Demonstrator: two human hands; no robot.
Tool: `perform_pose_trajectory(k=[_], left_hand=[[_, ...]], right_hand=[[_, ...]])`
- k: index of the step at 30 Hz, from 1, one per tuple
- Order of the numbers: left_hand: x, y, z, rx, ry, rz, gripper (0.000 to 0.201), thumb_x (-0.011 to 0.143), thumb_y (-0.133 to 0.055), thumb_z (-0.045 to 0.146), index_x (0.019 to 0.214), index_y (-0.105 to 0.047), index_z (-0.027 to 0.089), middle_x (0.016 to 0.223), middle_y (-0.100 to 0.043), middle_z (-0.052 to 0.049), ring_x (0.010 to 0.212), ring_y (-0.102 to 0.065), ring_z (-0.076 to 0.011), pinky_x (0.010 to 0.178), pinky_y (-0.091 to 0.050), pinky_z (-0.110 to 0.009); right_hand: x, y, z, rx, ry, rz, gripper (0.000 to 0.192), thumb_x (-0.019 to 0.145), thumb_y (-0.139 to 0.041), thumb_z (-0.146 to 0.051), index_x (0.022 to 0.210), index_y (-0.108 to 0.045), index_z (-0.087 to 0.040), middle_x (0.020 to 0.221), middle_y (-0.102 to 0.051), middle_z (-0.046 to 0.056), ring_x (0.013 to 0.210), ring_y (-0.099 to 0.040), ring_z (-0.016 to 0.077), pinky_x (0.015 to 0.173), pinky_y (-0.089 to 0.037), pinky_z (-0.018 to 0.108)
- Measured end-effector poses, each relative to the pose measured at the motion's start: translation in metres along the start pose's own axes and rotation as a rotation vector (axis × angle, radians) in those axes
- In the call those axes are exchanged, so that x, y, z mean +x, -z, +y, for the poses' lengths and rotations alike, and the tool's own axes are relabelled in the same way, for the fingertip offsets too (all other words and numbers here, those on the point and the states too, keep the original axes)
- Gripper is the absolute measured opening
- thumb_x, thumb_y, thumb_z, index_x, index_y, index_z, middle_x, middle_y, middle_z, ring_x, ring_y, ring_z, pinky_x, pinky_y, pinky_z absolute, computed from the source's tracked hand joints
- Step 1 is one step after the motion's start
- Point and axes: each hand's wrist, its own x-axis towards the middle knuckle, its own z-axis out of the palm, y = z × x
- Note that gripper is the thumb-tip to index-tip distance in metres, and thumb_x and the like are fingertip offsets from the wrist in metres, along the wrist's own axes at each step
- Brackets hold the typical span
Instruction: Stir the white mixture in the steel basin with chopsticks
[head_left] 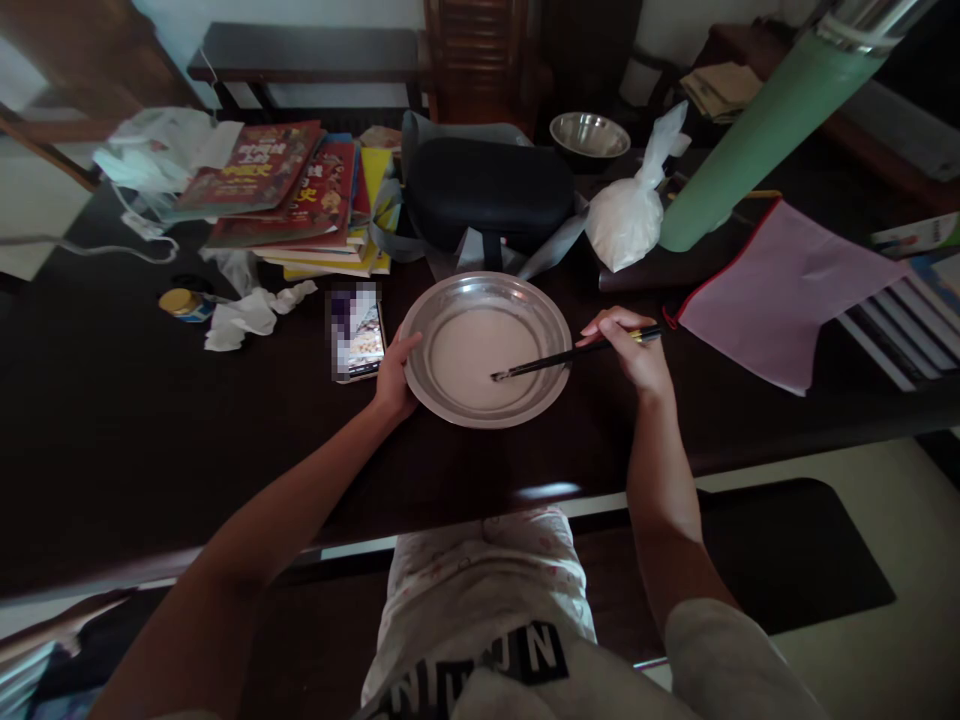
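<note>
A wide metal basin [551,385] stands on the dark table with a pale, milky mixture [480,350] in it. My left hand [397,375] grips the basin's left rim, thumb on top and the other fingers hidden beneath. In my right hand [630,350] are dark chopsticks [559,357] with gold bands near the upper end. Their tips touch the mixture near the basin's middle and have some pale stuff on them. Left of the basin lies a phone [367,335] with a lit screen. A tied plastic bag of white powder [626,222] sits beyond the basin to the right.
Behind the basin stands a black case [491,190]. Stacked books [281,190], crumpled tissue [244,318] and a yellow-lidded jar [184,303] are on the left. To the right are a tall green cylinder [772,135], a pink mesh pouch [780,290] and another metal bowl [590,135] farther back.
</note>
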Motion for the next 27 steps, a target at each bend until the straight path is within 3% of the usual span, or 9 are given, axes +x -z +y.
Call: perform_pose_trajectory(k=[4, 9, 14, 20, 24, 27], left_hand=[[0.0003, 0.0006, -0.0003, -0.002, -0.002, -0.001, 0.025, 0.067, -0.072, 0.032, 0.087, -0.065, 0.019, 0.092, -0.075, -0.006, 0.109, -0.069, -0.0318, 0.093, -0.058, -0.04], [0.0, 0.0014, -0.0001, 0.006, 0.014, -0.01, 0.028, 0.067, -0.071, 0.032, 0.092, -0.065, 0.019, 0.093, -0.075, -0.006, 0.106, -0.07, -0.0309, 0.092, -0.058, -0.041], [0.0007, 0.0022, -0.0008, -0.011, 0.012, -0.013, 0.029, 0.069, -0.07, 0.031, 0.096, -0.067, 0.019, 0.101, -0.076, -0.007, 0.109, -0.069, -0.0311, 0.093, -0.058, -0.04], [0.002, 0.0024, -0.0025, -0.02, 0.013, 0.005, 0.026, 0.07, -0.069, 0.03, 0.094, -0.068, 0.019, 0.102, -0.077, -0.007, 0.111, -0.069, -0.0318, 0.091, -0.059, -0.04], [0.0012, 0.001, -0.001, -0.028, 0.011, 0.01, 0.021, 0.07, -0.07, 0.029, 0.089, -0.066, 0.019, 0.097, -0.077, -0.006, 0.108, -0.07, -0.0306, 0.092, -0.059, -0.038], [0.0003, 0.0005, 0.0005, -0.039, 0.032, 0.022, 0.017, 0.072, -0.068, 0.025, 0.087, -0.066, 0.019, 0.09, -0.076, -0.005, 0.104, -0.071, -0.0288, 0.093, -0.059, -0.038]], right_hand=[[0.0002, -0.0032, -0.0015, -0.057, 0.028, -0.129, 0.027, 0.088, -0.068, -0.051, 0.081, -0.079, -0.028, 0.08, -0.078, 0.0, 0.08, -0.073, 0.0172, 0.078, -0.057, 0.033], [0.0003, -0.0005, -0.0011, -0.026, 0.009, 0.033, 0.029, 0.087, -0.069, -0.053, 0.077, -0.077, -0.027, 0.074, -0.075, -0.001, 0.073, -0.073, 0.0171, 0.073, -0.057, 0.033], [0.0009, -0.0016, 0.0004, -0.043, 0.02, -0.109, 0.027, 0.087, -0.069, -0.052, 0.08, -0.079, -0.027, 0.078, -0.077, 0.0, 0.079, -0.073, 0.0177, 0.078, -0.057, 0.034], [0.0002, -0.0003, 0.0005, -0.006, 0.01, 0.041, 0.027, 0.088, -0.068, -0.051, 0.077, -0.077, -0.027, 0.073, -0.075, -0.002, 0.072, -0.073, 0.0164, 0.073, -0.056, 0.033], [0.0, -0.0026, -0.0013, -0.019, 0.01, -0.12, 0.026, 0.088, -0.069, -0.05, 0.08, -0.079, -0.028, 0.076, -0.076, -0.001, 0.076, -0.073, 0.0161, 0.075, -0.056, 0.032], [0.0009, -0.0026, -0.0018, -0.064, 0.032, -0.094, 0.026, 0.087, -0.069, -0.051, 0.081, -0.08, -0.028, 0.081, -0.078, 0.0, 0.081, -0.073, 0.0168, 0.079, -0.056, 0.033]])
